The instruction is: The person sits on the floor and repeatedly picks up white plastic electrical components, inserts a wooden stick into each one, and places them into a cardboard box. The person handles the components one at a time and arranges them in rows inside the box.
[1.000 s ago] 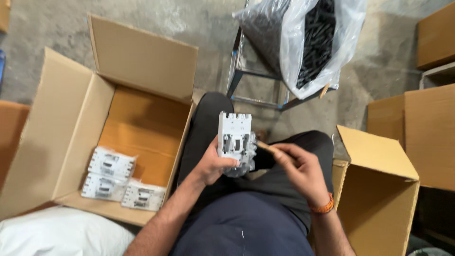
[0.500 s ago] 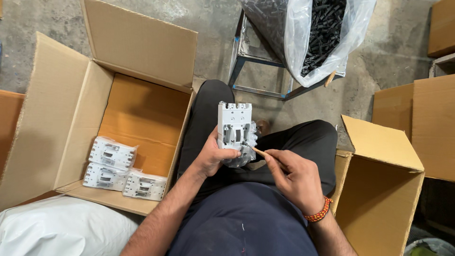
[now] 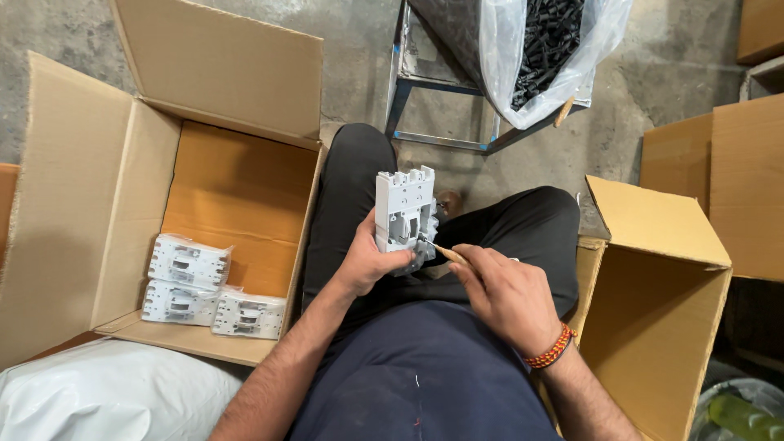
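1. Left-hand grip: the left hand (image 3: pixel 371 263) is wrapped around the lower left side of a white moulded breaker unit (image 3: pixel 405 214), thumb on its front face, holding it upright above the lap.
2. Right-hand grip: the right hand (image 3: pixel 508 296) has its fingers pressed together in a pinch on a thin wooden stick (image 3: pixel 447 252). The stick's tip touches the lower front of the unit, near a grey part at its base.
3. Location of the work piece: the unit is held in the air between the knees of the seated person, clear of the floor and of both boxes.
4. Left carton: an open cardboard box (image 3: pixel 98 212) stands on the person's left. Three bagged white units (image 3: pixel 208 287) lie together at its near end; the rest of its bottom is bare.
5. Right carton: a second open cardboard box (image 3: pixel 661 269) stands on the right. Its inside is only partly visible and no contents can be made out.
6. Supply: a clear plastic bag of small black parts (image 3: pixel 547 41) rests on a metal frame ahead.
7. Progress, as judged: three units appear finished and packed; the fourth is in hand, with work at its lower front under way. The largely unfilled left carton suggests the batch is at an early stage.
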